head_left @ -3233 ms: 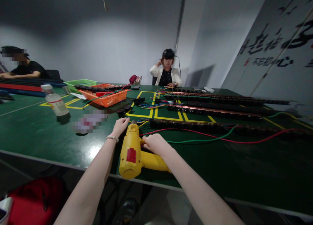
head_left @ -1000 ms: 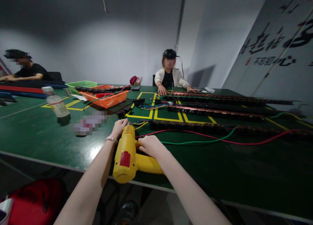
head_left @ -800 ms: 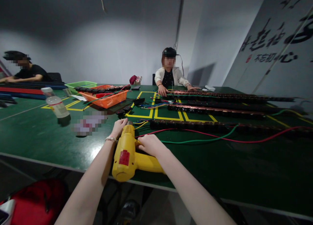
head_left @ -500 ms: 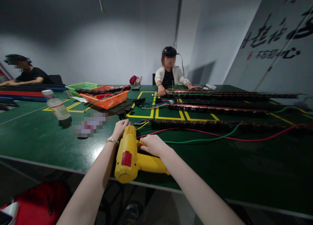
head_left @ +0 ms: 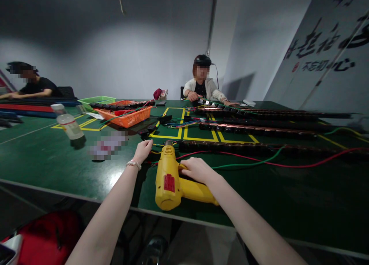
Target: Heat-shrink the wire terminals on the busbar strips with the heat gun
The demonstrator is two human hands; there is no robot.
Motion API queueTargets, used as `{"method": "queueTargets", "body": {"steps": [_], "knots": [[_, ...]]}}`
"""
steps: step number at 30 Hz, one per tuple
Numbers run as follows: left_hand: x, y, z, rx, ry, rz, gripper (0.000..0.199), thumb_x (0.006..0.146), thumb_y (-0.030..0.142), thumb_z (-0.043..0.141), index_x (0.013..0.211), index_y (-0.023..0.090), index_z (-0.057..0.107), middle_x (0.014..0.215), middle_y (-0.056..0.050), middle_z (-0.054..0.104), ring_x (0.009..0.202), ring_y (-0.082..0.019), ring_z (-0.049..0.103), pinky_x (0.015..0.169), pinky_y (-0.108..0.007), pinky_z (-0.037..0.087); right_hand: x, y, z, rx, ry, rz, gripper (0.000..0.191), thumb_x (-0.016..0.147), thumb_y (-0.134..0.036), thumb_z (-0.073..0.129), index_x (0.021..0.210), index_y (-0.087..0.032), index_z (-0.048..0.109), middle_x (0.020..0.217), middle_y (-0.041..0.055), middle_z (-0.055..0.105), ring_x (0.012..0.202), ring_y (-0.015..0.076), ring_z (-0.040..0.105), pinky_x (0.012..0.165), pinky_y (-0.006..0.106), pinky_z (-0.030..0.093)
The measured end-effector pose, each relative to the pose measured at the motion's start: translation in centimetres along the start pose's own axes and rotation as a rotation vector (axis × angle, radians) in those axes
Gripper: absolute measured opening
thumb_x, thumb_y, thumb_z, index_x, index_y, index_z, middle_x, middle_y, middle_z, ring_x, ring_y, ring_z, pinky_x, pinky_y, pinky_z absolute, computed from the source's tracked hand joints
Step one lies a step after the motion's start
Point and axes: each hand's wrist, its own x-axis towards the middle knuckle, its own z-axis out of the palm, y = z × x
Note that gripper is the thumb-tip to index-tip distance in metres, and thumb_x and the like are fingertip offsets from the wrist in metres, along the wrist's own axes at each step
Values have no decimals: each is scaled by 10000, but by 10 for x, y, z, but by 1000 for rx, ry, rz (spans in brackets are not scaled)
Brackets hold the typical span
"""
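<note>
A yellow heat gun (head_left: 167, 176) with a red label is in my right hand (head_left: 200, 169), whose fingers curl round the handle near the trigger. Its nozzle points away from me, toward the near end of a long black strip (head_left: 219, 146). Thin coloured wires (head_left: 157, 144) come out of that end. My left hand (head_left: 143, 151) is closed in a pinch at the wires' left ends, left of the nozzle; its fingertips partly hide what they grip. A red wire (head_left: 230, 153) and a green wire (head_left: 248, 165) lie along the table right of the gun.
Several more black strips (head_left: 259, 128) lie farther back on the green table (head_left: 115, 176). An orange basket (head_left: 129, 118), a green basket (head_left: 100, 101) and a bottle (head_left: 68, 123) stand left. One person (head_left: 201, 86) across the table handles a strip; another (head_left: 37, 86) sits far left.
My right hand has moved the heat gun rightward, away from my left hand. The left hand stays almost in place. The person opposite has raised the end of a black strip.
</note>
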Motion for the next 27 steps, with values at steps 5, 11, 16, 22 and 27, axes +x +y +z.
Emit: {"method": "queueTargets", "body": {"steps": [5, 11, 16, 22, 27], "knots": [[0, 0, 1, -8, -5, 3, 431, 821, 480, 332, 508, 188, 380, 483, 18, 403, 519, -112, 374, 512, -241, 253, -5, 6, -2, -27, -10, 33, 220, 873, -359, 475, 943, -207, 618, 896, 46, 682, 805, 180, 630, 604, 235, 361], [1, -3, 3, -17, 1, -10, 439, 822, 496, 337, 515, 187, 397, 490, 18, 415, 515, -114, 377, 508, -241, 257, 1, -1, -1, -111, -17, 52, 205, 820, -305, 522, 919, -173, 644, 888, 95, 690, 841, 223, 641, 674, 273, 411], [2, -4, 4, -27, 0, -22, 458, 824, 523, 325, 524, 188, 413, 491, 11, 439, 510, -119, 393, 506, -246, 262, 5, -5, -1, -163, -1, 41, 188, 813, -263, 519, 898, -170, 659, 879, 100, 699, 846, 226, 649, 694, 284, 429], [0, 0, 2, -28, 11, -36, 482, 825, 540, 316, 521, 185, 437, 490, 3, 461, 520, -125, 410, 512, -245, 277, 14, -20, -1, -191, 27, -23, 205, 811, -301, 541, 892, -165, 672, 869, 98, 705, 824, 226, 656, 682, 288, 429], [1, 4, -1, -6, 15, -21, 466, 816, 501, 350, 508, 171, 465, 520, -9, 490, 556, -129, 432, 530, -243, 284, 29, -38, 1, -190, 67, -88, 211, 804, -305, 542, 884, -170, 682, 846, 84, 710, 847, 218, 649, 740, 303, 405]]}}
